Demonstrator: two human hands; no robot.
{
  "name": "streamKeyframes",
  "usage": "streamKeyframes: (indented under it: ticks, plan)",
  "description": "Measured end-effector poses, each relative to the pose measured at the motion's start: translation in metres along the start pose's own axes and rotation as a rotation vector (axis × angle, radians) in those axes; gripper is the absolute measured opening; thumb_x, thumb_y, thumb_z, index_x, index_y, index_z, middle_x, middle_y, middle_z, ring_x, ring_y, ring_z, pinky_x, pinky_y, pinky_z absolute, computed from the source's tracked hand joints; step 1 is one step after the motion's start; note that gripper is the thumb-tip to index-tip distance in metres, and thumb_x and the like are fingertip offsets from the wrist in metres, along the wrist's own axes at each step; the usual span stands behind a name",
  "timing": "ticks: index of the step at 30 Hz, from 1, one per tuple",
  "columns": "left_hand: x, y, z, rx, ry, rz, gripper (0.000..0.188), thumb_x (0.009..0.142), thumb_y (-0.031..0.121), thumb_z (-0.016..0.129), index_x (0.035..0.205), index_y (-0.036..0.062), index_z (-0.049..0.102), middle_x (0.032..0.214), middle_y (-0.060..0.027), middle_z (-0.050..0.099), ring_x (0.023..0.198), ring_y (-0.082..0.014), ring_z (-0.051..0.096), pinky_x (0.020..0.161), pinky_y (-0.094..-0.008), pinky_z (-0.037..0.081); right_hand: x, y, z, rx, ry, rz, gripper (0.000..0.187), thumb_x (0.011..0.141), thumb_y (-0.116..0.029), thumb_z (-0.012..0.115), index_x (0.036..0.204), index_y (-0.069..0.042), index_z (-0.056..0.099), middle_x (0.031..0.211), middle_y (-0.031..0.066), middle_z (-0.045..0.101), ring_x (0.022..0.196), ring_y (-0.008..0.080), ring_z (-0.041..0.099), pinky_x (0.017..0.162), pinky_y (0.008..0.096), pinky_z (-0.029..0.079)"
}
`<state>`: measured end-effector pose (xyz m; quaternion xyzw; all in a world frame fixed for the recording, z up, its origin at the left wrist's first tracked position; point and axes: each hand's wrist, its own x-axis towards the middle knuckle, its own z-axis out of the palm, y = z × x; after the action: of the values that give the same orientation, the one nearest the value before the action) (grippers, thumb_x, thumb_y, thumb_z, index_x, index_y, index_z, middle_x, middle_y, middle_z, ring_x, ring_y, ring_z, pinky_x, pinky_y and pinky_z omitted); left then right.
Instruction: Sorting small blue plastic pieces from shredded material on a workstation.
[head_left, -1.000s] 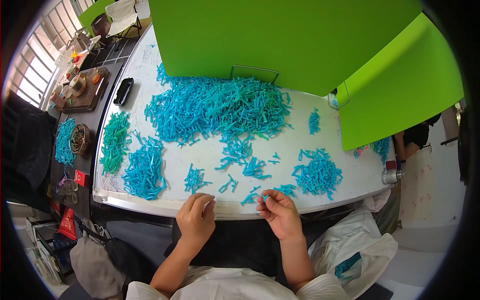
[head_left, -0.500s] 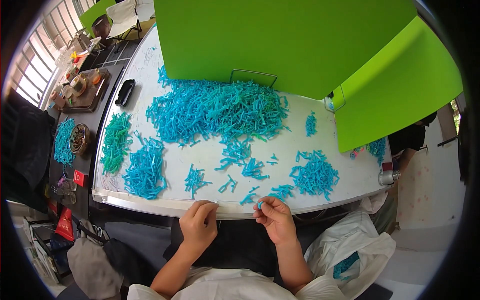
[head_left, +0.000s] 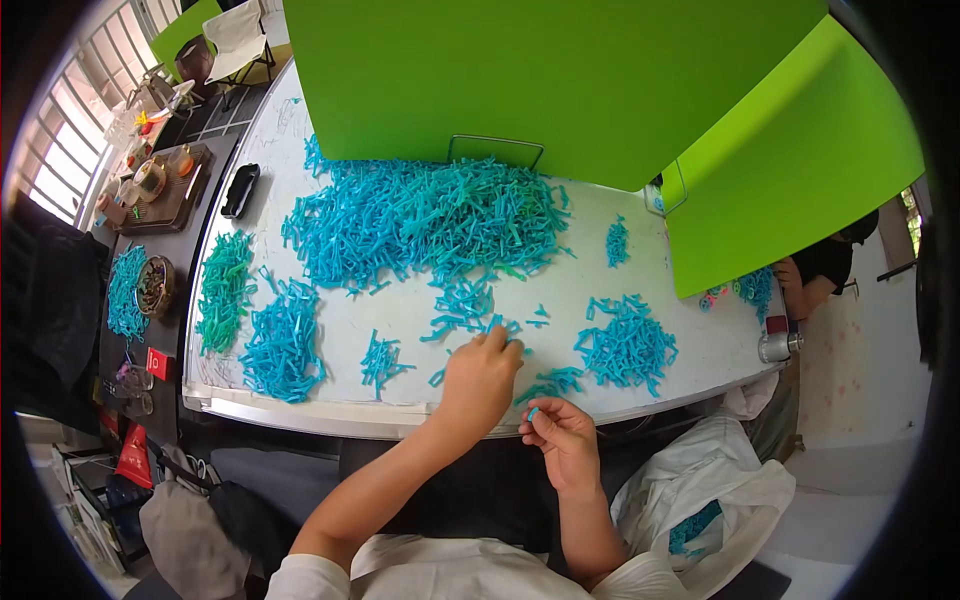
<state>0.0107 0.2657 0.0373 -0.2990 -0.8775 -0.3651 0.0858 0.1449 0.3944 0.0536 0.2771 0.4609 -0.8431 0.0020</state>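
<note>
My left hand (head_left: 480, 380) reaches over a small heap of blue plastic pieces (head_left: 505, 326) at the middle of the white table (head_left: 340, 330). Its fingers are bent down and together at the heap; their tips are partly hidden, so what they pinch cannot be made out. At the table's front edge my right hand (head_left: 562, 440) is closed, pinching a small blue plastic piece (head_left: 533, 412) between thumb and fingers. Just beyond that hand lie a few loose blue strips (head_left: 556, 382), and a larger blue heap (head_left: 628, 343) sits to their right.
A big blue-green pile (head_left: 430, 220) spreads before a green panel (head_left: 560, 90). Green pieces (head_left: 226, 290) and a blue heap (head_left: 282, 340) lie left, below a black tray (head_left: 240, 190). A white bag (head_left: 740, 480) stands right; another person's arm (head_left: 800, 290) shows beyond the right panel.
My left hand has moved from the table's front edge forward and right, onto the small heap. The right hand still holds its piece and has shifted slightly. The view has moved a little.
</note>
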Motion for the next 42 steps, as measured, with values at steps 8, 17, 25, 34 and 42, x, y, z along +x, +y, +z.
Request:
streamKeyframes:
  ticks: [8,17,25,34,42]
  plan:
    - [0.014,0.006,0.001,0.089,-0.166,0.089,0.009,0.077,0.003,0.074,0.083,0.0051,0.068,0.094,-0.0120,0.062,0.084,-0.0306,0.068,0.070,-0.0413,0.055,-0.009,-0.008,0.001,-0.040,-0.030,-0.041,0.017,0.098,-0.002,0.074,0.115,0.001,0.073,0.104,0.0121,0.076,0.087,0.0190,0.075,0.077,0.0305,0.063]
    - [-0.070,-0.012,-0.076,-1.093,-0.153,-0.844,0.010,0.103,0.007,0.069,0.111,0.0000,0.068,0.093,-0.0059,0.071,0.077,-0.0122,0.070,0.067,-0.0284,0.061,-0.015,0.016,0.029,-0.124,-0.155,-0.023,0.018,0.100,-0.005,0.072,0.115,0.001,0.065,0.097,0.0153,0.075,0.082,0.0210,0.075,0.072,0.0314,0.063]
    - [-0.111,-0.023,-0.068,-1.395,-0.189,-0.900,0.014,0.103,0.008,0.071,0.113,-0.0008,0.072,0.102,-0.0051,0.074,0.090,-0.0128,0.071,0.080,-0.0293,0.063,-0.015,0.032,0.047,-0.003,-0.250,0.153,0.014,0.099,-0.009,0.075,0.107,-0.002,0.065,0.093,0.0127,0.074,0.076,0.0182,0.073,0.067,0.0296,0.060]
    - [-0.111,-0.023,-0.075,-1.388,-0.151,-0.874,0.014,0.102,0.007,0.072,0.112,-0.0020,0.073,0.101,-0.0077,0.076,0.088,-0.0138,0.072,0.078,-0.0302,0.063,-0.016,0.035,0.053,-0.031,-0.240,0.112,0.012,0.099,-0.008,0.074,0.101,-0.002,0.064,0.092,0.0135,0.075,0.074,0.0181,0.074,0.065,0.0288,0.060]
    - [-0.116,-0.017,-0.077,-1.161,-0.162,-0.787,0.007,0.093,-0.003,0.078,0.100,-0.0025,0.076,0.090,-0.0067,0.076,0.081,-0.0111,0.071,0.073,-0.0271,0.059,-0.019,0.023,0.053,-0.188,-0.248,0.148,0.009,0.096,0.000,0.073,0.097,-0.002,0.065,0.085,0.0142,0.075,0.068,0.0179,0.072,0.060,0.0280,0.059]
